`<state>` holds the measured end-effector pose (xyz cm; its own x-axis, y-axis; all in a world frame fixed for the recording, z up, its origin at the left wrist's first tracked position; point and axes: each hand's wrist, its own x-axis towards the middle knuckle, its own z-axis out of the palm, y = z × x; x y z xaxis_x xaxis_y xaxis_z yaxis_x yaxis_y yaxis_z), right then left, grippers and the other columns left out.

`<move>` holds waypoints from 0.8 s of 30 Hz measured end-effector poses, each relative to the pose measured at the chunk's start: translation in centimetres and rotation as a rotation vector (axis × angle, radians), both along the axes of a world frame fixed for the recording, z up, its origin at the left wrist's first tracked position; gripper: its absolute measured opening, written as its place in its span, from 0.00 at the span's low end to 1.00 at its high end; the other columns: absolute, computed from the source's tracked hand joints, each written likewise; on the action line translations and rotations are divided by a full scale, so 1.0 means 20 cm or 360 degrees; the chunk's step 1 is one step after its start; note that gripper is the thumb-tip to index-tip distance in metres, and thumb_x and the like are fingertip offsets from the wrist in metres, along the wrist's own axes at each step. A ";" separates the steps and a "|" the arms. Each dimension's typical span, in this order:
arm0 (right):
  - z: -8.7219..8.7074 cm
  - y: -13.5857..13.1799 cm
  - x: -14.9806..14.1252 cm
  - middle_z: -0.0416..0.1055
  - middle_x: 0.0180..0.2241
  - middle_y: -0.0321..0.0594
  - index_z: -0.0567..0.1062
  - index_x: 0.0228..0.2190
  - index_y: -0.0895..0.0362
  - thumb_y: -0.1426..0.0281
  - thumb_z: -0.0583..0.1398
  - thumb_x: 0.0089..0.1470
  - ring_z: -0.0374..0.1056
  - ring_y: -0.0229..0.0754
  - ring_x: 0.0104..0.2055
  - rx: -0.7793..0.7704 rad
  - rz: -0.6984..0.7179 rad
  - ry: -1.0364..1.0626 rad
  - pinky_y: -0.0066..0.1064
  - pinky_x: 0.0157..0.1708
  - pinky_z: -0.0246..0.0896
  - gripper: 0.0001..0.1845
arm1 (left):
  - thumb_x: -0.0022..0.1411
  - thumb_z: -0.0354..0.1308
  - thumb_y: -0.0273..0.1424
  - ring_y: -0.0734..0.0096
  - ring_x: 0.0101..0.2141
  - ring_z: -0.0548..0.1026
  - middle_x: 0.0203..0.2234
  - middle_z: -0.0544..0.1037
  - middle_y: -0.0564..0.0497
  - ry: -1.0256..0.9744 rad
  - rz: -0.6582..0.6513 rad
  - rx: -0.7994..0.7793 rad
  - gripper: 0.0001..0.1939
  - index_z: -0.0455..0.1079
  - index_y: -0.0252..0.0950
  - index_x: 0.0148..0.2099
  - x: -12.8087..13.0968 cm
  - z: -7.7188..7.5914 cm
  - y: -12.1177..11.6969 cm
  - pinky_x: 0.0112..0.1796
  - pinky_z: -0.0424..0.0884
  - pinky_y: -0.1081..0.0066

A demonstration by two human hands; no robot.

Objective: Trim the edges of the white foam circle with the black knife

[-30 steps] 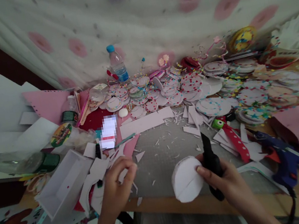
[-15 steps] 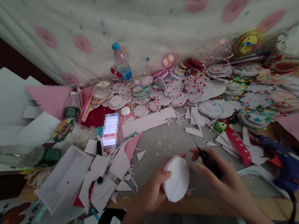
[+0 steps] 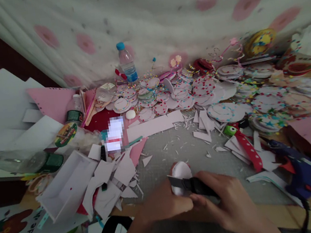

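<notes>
My left hand is closed around a small rounded piece of white foam board, held above the near edge of the grey cutting mat. Wrapped round the black handle of a utility knife is my right hand. The knife's blade points left and lies across the face of the white piece, close to my left fingers. Part of the piece is hidden behind the blade and my left hand.
White scraps lie left of the mat, near an open white box. A blue glue gun and a red dotted strip are on the right. Decorated discs, a water bottle and a phone stand or lie farther back.
My right hand has moved left, bringing the knife from beside the white piece to across it. The left hand has turned the piece. A small scrap now lies on the mat.
</notes>
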<state>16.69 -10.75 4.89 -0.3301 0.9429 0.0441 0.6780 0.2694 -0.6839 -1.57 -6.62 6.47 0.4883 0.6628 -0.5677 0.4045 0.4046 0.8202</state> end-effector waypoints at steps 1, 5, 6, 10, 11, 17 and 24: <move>0.00 0.00 0.00 0.71 0.23 0.37 0.68 0.30 0.55 0.59 0.54 0.60 0.67 0.40 0.24 0.0001 0.0023 0.0005 0.28 0.24 0.51 0.14 | 0.46 0.59 0.24 0.69 0.33 0.70 0.31 0.75 0.56 0.0046 -0.0023 -0.0002 0.27 0.70 0.38 0.52 0.00 0.01 0.00 0.34 0.65 0.73; 0.01 0.02 0.02 0.72 0.26 0.39 0.69 0.32 0.55 0.60 0.53 0.60 0.69 0.42 0.27 0.0003 0.0110 -0.0017 0.29 0.25 0.52 0.12 | 0.44 0.57 0.23 0.68 0.33 0.72 0.30 0.76 0.56 -0.0135 -0.0037 -0.0268 0.26 0.72 0.38 0.49 0.01 0.05 0.02 0.34 0.67 0.73; 0.01 0.02 0.02 0.72 0.26 0.39 0.69 0.33 0.55 0.60 0.53 0.60 0.69 0.42 0.27 0.0003 0.0136 -0.0028 0.29 0.25 0.52 0.12 | 0.44 0.56 0.23 0.68 0.33 0.73 0.28 0.77 0.56 -0.0185 -0.0030 -0.0361 0.23 0.74 0.38 0.45 0.01 0.05 0.03 0.34 0.67 0.74; 0.02 0.03 0.03 0.72 0.27 0.40 0.70 0.35 0.56 0.59 0.53 0.60 0.69 0.42 0.28 -0.0045 0.0243 -0.0030 0.30 0.25 0.51 0.14 | 0.46 0.55 0.26 0.69 0.32 0.73 0.23 0.76 0.55 -0.0143 -0.0127 -0.0582 0.08 0.76 0.37 0.27 -0.02 0.04 0.03 0.34 0.66 0.75; 0.02 0.04 0.03 0.73 0.27 0.40 0.71 0.36 0.56 0.58 0.53 0.60 0.69 0.42 0.28 -0.0057 0.0256 -0.0026 0.30 0.25 0.51 0.15 | 0.47 0.55 0.26 0.69 0.33 0.73 0.23 0.77 0.54 -0.0143 -0.0175 -0.0590 0.08 0.76 0.37 0.25 -0.03 0.03 0.03 0.35 0.66 0.75; 0.02 0.04 0.04 0.73 0.26 0.40 0.72 0.38 0.57 0.56 0.53 0.60 0.69 0.43 0.27 -0.0043 0.0221 -0.0033 0.31 0.25 0.52 0.17 | 0.47 0.53 0.27 0.69 0.29 0.71 0.21 0.76 0.55 -0.0029 -0.0108 -0.0534 0.09 0.75 0.37 0.22 -0.02 0.03 0.02 0.29 0.63 0.76; 0.01 0.03 0.03 0.74 0.27 0.42 0.73 0.37 0.59 0.56 0.53 0.60 0.70 0.44 0.27 0.0070 0.0145 -0.0026 0.31 0.24 0.54 0.19 | 0.42 0.49 0.26 0.71 0.25 0.69 0.17 0.72 0.55 -0.0122 0.0018 -0.0445 0.08 0.70 0.36 0.20 0.02 0.05 0.02 0.29 0.64 0.74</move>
<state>17.35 -10.15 5.14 -0.4152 0.9063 0.0790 0.6605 0.3600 -0.6589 -1.11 -6.30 7.42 0.5303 0.4914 -0.6908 0.3396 0.6235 0.7042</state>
